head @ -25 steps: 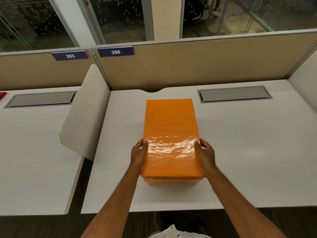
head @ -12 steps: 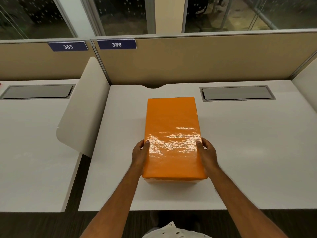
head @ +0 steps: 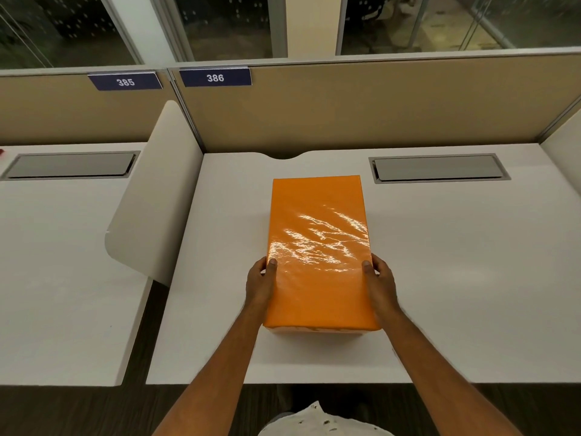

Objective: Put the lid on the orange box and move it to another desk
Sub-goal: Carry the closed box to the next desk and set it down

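Note:
The orange box point(head: 317, 247) stands on the white desk point(head: 456, 278) marked 386, its glossy orange lid covering the top, long side pointing away from me. My left hand point(head: 260, 283) grips its left side near the front, thumb on the lid's edge. My right hand point(head: 379, 283) grips the right side the same way. A pale strip of the box's base shows under the lid at the front edge.
A second white desk point(head: 63, 262), marked 385, lies to the left behind a curved white divider point(head: 157, 196). Each desk has a grey cable hatch point(head: 440, 168) at the back. Beige partition panels close the back, and dark floor shows between the desks.
The view has shifted slightly, and both hands stay clamped on the box's sides. The box has barely moved on the desk.

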